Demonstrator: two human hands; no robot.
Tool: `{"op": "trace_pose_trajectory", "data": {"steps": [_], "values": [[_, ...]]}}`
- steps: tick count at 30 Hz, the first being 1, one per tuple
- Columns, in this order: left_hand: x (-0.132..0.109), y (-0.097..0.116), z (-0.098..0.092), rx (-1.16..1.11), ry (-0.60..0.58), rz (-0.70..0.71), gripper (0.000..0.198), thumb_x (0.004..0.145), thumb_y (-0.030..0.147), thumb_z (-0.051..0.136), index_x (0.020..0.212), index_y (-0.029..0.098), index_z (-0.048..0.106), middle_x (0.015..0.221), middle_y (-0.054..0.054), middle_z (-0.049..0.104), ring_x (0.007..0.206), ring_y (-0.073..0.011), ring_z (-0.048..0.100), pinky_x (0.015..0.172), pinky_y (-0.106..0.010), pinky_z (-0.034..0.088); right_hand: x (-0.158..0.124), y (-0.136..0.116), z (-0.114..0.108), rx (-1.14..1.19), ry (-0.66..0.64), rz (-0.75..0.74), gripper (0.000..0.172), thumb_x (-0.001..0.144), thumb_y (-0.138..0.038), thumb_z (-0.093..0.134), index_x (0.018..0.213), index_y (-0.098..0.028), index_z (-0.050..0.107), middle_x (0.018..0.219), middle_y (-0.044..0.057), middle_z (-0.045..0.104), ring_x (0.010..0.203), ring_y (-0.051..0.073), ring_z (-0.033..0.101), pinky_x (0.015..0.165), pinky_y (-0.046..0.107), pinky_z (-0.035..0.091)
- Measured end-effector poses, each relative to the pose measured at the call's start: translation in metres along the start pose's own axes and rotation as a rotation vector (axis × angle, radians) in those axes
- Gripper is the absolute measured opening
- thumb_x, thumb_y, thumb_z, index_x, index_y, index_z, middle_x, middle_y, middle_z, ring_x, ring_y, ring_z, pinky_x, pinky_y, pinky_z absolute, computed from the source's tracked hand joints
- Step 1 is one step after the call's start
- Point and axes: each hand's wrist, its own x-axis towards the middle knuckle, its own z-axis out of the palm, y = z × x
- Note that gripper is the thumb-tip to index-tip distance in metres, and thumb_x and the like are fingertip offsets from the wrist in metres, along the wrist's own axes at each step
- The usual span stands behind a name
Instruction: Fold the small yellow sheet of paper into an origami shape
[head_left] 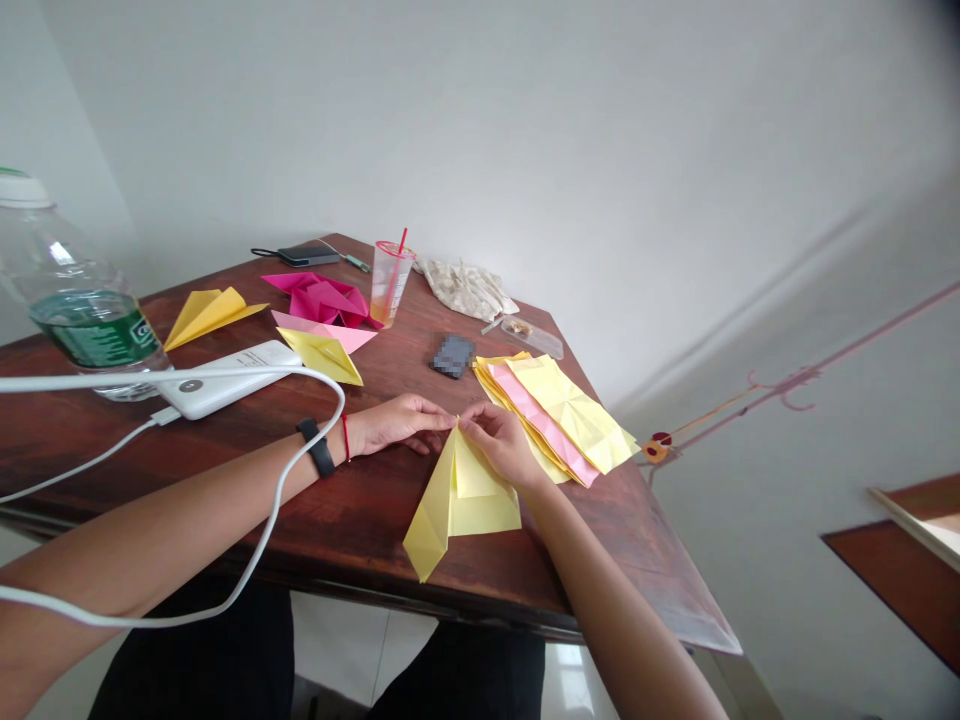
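Note:
A partly folded sheet of yellow paper (484, 500) lies near the front of the dark wooden table (330, 530), its narrow point facing away from me. My left hand (401, 425) pinches that point from the left, thumb and finger closed on it. From the right, my right hand (499, 440) grips the same tip, its fingers resting on the upper right of the sheet. One flap on the left side is folded and stands a little off the table. Just right of my right hand is a stack of creased yellow and pink paper (570, 410).
Folded paper pieces in magenta (319, 298), pink and yellow lie at the back left. A white power bank (232, 380) with a cable looping over my left arm sits near a water bottle (97, 330). Behind are a plastic cup (388, 285) and a cloth bag (465, 288).

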Motion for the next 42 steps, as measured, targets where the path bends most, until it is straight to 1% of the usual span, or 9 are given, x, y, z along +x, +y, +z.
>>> {"op": "trace_pose_trajectory", "data": {"steps": [3,8,14,16,23,29,37,42], "values": [[-0.0013,0.0017,-0.0002,0.006,-0.02,-0.015,0.036,0.081,0.039,0.077,0.097,0.007,0.076,0.083,-0.012,0.077,0.078,-0.0207,0.068,0.071,-0.031,0.052,0.0004,0.0007,0.0002,0.003,-0.004,0.006,0.031,0.086,-0.05,0.067,0.082,-0.02,0.062,0.078,0.002,0.064,0.07,0.016,0.057,0.063,0.027,0.045],[-0.0009,0.0025,0.0004,0.032,-0.019,-0.022,0.037,0.084,0.041,0.074,0.097,0.006,0.075,0.079,-0.01,0.076,0.075,-0.0192,0.067,0.068,-0.029,0.051,0.0006,0.0014,0.001,0.027,-0.005,0.017,0.029,0.085,-0.048,0.068,0.082,-0.02,0.063,0.077,0.002,0.064,0.069,0.015,0.057,0.063,0.028,0.045],[0.0009,0.0018,0.0005,0.085,0.024,-0.002,0.032,0.08,0.041,0.077,0.083,0.009,0.075,0.069,-0.006,0.073,0.068,-0.0167,0.064,0.063,-0.026,0.049,0.0007,0.0017,0.0016,0.021,0.002,0.025,0.027,0.085,-0.046,0.069,0.082,-0.019,0.063,0.076,0.002,0.064,0.069,0.015,0.057,0.061,0.027,0.044],[0.0006,0.0018,0.0003,0.094,0.03,0.004,0.031,0.079,0.041,0.077,0.081,0.01,0.075,0.069,-0.006,0.073,0.068,-0.0166,0.064,0.062,-0.025,0.049,0.0007,0.0018,0.0015,0.023,0.007,0.028,0.027,0.085,-0.046,0.069,0.082,-0.019,0.063,0.076,0.002,0.064,0.069,0.015,0.057,0.061,0.027,0.044],[0.0002,0.0026,-0.0015,0.074,-0.022,-0.011,0.036,0.078,0.044,0.078,0.093,0.011,0.077,0.083,-0.01,0.077,0.074,-0.0189,0.069,0.067,-0.028,0.052,0.0004,0.0029,0.0002,0.034,-0.001,0.021,0.026,0.086,-0.046,0.068,0.083,-0.02,0.063,0.077,0.001,0.063,0.068,0.015,0.056,0.062,0.027,0.043],[0.001,0.0012,-0.0026,0.081,-0.036,-0.007,0.037,0.078,0.044,0.078,0.094,0.011,0.077,0.084,-0.01,0.077,0.074,-0.0188,0.069,0.067,-0.029,0.053,-0.0004,0.0026,0.0001,0.03,-0.018,0.018,0.026,0.087,-0.045,0.067,0.083,-0.02,0.063,0.078,0.002,0.063,0.07,0.015,0.057,0.063,0.027,0.043],[0.0012,-0.0012,-0.0018,0.161,0.0,0.03,0.038,0.083,0.046,0.072,0.092,0.009,0.076,0.077,-0.009,0.075,0.07,-0.0172,0.066,0.063,-0.026,0.05,-0.0006,0.0013,0.0008,0.053,-0.015,0.046,0.028,0.085,-0.048,0.069,0.083,-0.02,0.063,0.078,0.002,0.064,0.068,0.016,0.057,0.062,0.028,0.043],[0.0008,-0.0007,-0.0009,0.235,0.025,0.09,0.039,0.084,0.047,0.07,0.085,0.009,0.075,0.068,-0.006,0.072,0.066,-0.015,0.062,0.061,-0.024,0.047,0.0002,0.0,0.0004,0.026,-0.019,0.036,0.028,0.086,-0.047,0.068,0.082,-0.02,0.063,0.079,0.002,0.064,0.07,0.015,0.057,0.064,0.028,0.043]]}}
